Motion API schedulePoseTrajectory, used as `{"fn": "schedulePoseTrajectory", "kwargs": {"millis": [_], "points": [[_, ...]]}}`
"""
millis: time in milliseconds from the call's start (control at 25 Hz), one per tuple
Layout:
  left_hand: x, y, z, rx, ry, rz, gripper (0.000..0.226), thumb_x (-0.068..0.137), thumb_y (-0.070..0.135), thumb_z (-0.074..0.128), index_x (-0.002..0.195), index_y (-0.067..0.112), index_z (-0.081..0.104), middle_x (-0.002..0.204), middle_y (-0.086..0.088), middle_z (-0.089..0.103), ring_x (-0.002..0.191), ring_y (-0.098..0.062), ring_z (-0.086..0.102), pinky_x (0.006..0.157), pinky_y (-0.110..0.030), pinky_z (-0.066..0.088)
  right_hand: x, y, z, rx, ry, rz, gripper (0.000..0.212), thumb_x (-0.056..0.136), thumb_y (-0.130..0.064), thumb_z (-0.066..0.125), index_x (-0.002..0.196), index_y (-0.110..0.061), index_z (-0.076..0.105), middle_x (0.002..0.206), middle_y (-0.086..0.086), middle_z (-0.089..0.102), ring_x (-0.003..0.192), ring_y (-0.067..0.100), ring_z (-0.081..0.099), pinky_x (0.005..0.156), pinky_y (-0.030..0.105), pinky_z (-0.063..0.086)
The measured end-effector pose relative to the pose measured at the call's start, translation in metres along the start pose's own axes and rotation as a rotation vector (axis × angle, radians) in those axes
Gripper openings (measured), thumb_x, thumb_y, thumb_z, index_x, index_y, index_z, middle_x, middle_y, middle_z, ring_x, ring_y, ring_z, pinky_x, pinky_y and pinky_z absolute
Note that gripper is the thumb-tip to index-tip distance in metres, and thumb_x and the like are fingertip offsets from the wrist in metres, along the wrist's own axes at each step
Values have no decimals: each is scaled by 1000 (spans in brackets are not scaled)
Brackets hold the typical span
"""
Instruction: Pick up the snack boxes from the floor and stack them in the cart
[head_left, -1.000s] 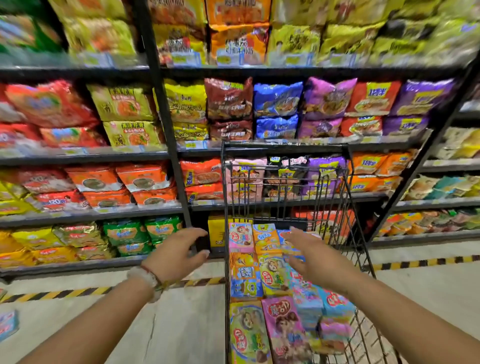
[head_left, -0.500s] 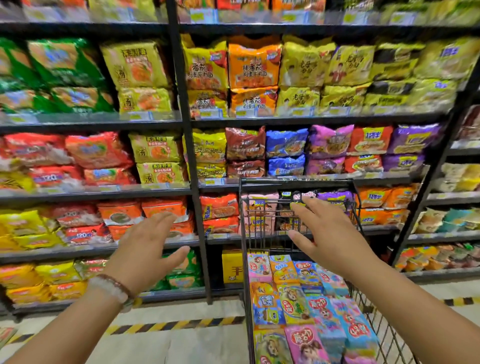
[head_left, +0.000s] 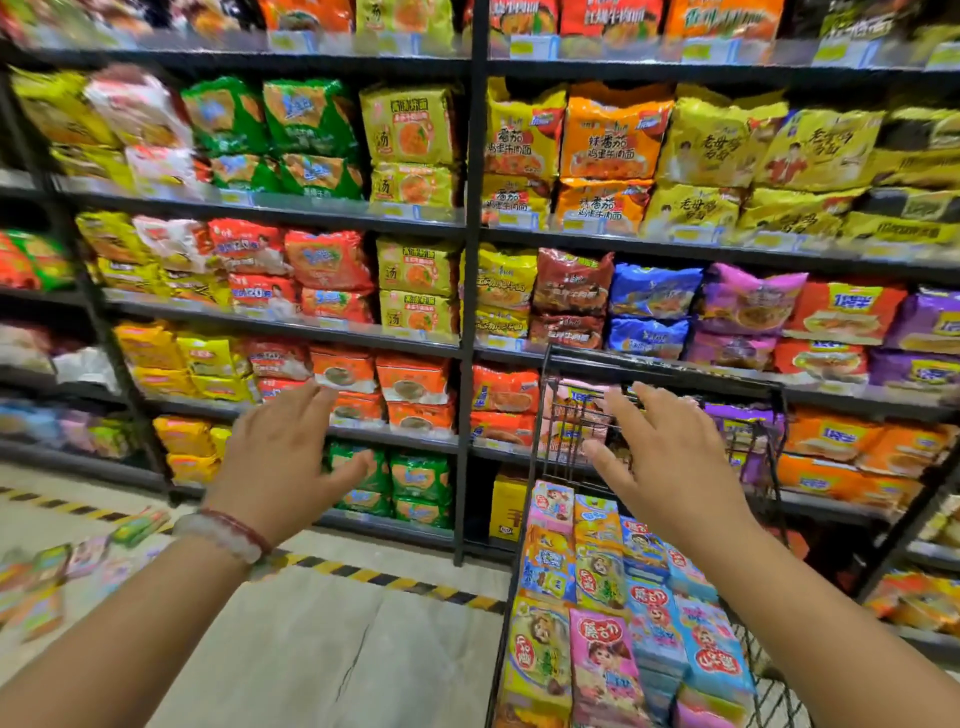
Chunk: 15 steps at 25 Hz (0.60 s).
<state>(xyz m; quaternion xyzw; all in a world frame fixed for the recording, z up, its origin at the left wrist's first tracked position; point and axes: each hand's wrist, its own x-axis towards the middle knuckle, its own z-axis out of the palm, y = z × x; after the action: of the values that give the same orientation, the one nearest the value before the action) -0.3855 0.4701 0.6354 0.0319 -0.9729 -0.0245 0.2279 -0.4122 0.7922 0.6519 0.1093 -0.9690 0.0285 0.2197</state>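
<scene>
L hand empty, fingers spread, raised | R hand empty, spread, above cart at 5 o'clock | cart holds rows of snack boxes | more boxes on floor, 8 o'clock, blurred

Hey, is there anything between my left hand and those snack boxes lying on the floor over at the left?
Nothing visible does. The left hand is open and empty, raised in front of the shelves, and only bare floor shows between it and the blurred snack boxes on the floor at the left edge.
</scene>
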Motion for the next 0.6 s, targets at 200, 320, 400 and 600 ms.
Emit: {"fn": "schedulePoseTrajectory", "kwargs": {"millis": [200,320,400,600], "points": [[-59,-21,-14,72,-20,-138,99,66,74,22,137,8,44,143,-15,43,131,-34,39,105,-51,34,-15,-21,2,96,47,-120,54,90,-48,54,129,-11,55,127,19,54,120,38,49,98,54,38],[-88,-42,-29,111,-12,-181,95,68,72,24,132,7,49,137,-17,48,126,-35,45,100,-53,39,-17,-45,1,126,31,-176,58,91,-49,50,137,-14,47,135,16,47,127,35,40,104,51,31],[-104,-62,-40,147,12,-220,93,69,71,24,131,8,51,134,-15,52,124,-34,48,96,-52,41,-15,-66,-1,152,4,-201,61,91,-51,43,143,-17,38,142,11,40,133,30,32,109,46,24],[-141,-130,-58,187,2,-305,95,66,71,24,135,11,48,139,-11,47,128,-31,45,99,-50,40,-9,-141,-5,195,-23,-290,63,93,-54,35,147,-22,29,149,8,30,138,26,23,112,44,18]]}}
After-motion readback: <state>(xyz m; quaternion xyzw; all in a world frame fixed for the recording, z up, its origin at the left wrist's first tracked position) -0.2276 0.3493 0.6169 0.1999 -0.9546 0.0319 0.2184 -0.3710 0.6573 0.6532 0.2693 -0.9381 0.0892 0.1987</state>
